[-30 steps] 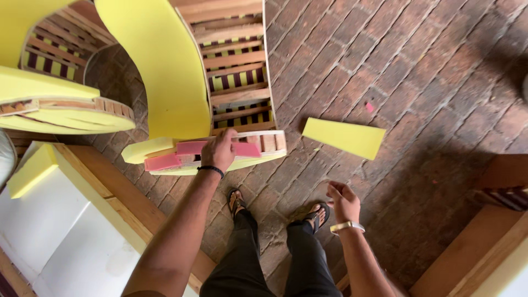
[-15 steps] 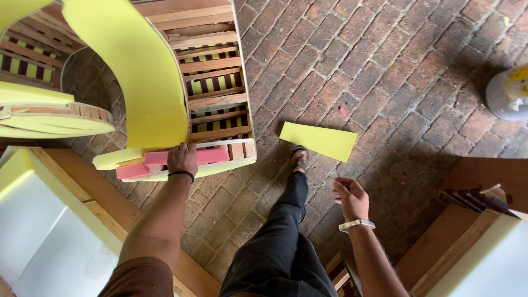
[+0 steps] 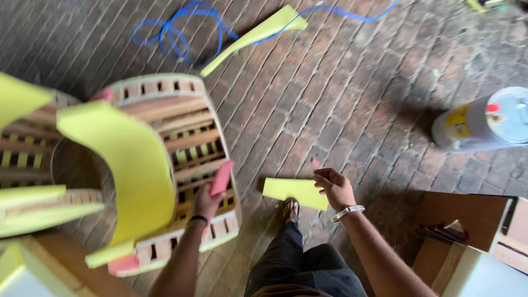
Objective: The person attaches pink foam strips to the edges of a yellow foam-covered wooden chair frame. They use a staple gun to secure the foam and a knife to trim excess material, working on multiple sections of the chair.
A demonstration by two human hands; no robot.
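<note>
I see my left hand (image 3: 206,202) closed around one pink foam strip (image 3: 221,177), holding it against the slatted wooden chair frame (image 3: 181,143). A broad curved sheet of yellow foam (image 3: 132,165) lies over that frame, just left of the hand. My right hand (image 3: 334,187), fingers loosely curled and holding nothing that I can make out, hangs right of the frame, over the edge of one flat yellow foam piece (image 3: 294,192) on the brick floor (image 3: 341,88). Beyond the frame lie a second long yellow foam offcut (image 3: 253,36) and one tangled blue cord (image 3: 181,33). One grey cylinder with a lid (image 3: 484,121) lies far right of the frame.
</note>
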